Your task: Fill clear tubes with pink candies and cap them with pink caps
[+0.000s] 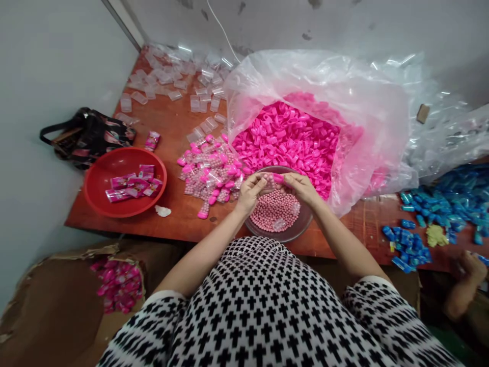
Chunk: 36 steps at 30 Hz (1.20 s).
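Above a dark bowl (302,224) of pink beads (273,210), my two hands meet at a small clear container. My left hand (252,189) pinches the container (269,182), which has pink beads inside. My right hand (301,186) is closed on a bright pink cap (278,178) at the container's right end. Whether the cap is fully seated cannot be seen. Left of the bowl lies a pile of bead-filled containers with pink caps (214,173). Behind the bowl, a large plastic bag (370,117) holds many loose pink caps (290,137).
A red bowl (97,191) with pink packets and a dark floral bag (99,133) are at left. Empty clear containers (164,76) lie at the back. Blue items (451,199) and another person's hand (471,267) are at right. A cardboard box (57,300) stands below left.
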{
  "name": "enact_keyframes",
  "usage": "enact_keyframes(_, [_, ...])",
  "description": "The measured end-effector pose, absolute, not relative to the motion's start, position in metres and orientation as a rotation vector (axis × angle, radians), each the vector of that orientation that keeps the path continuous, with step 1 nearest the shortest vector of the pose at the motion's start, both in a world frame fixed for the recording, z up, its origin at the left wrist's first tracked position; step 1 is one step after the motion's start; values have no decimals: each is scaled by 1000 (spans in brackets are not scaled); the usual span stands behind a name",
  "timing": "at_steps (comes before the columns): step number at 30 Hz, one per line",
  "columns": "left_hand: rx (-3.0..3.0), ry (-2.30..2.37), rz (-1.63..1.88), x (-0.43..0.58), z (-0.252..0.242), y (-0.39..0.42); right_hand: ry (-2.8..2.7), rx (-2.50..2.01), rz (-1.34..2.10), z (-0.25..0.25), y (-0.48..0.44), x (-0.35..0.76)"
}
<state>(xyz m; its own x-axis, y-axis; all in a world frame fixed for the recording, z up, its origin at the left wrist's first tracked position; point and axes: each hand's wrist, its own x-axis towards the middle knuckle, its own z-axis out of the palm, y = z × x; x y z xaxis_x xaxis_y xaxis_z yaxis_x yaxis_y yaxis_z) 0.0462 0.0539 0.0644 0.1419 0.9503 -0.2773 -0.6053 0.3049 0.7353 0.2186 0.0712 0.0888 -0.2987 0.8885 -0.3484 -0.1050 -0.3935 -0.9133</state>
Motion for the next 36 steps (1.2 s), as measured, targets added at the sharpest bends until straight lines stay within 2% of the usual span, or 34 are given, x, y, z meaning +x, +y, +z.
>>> enact_keyframes(6, [688, 832, 1116, 49, 68, 44, -823, -1180, 1979, 91, 63, 226])
enact_keyframes(11, [890, 999, 1162, 53, 68, 41, -954, -1189, 1819, 93, 56, 222])
enact_keyframes(13, [992, 1103, 1214, 56, 68, 40, -1145, -1240, 1650, 96, 52, 216])
enact_keyframes(17, [1091, 1295, 1262, 61, 66, 38, -1638, -1446, 994, 105, 40, 197])
enact_keyframes(19, [1121, 1357, 1270, 62, 63, 38, -1706, -1493, 793, 105, 34, 184])
enact_keyframes(21, [1102, 1377, 1285, 64, 60, 38, -1610, -1477, 832, 101, 31, 171])
enact_keyframes(25, [1038, 1373, 1352, 61, 57, 40, -1222, -1327, 1216, 87, 30, 155])
enact_keyframes(28, [1049, 1344, 1368, 55, 61, 42, -1172, -1281, 1347, 86, 30, 159])
enact_keyframes(31, [1075, 1257, 1325, 45, 66, 44, -1395, -1323, 1248, 96, 35, 178])
enact_keyframes(36, [1231, 1164, 1198, 31, 63, 43, -1929, -1340, 802, 117, 62, 212])
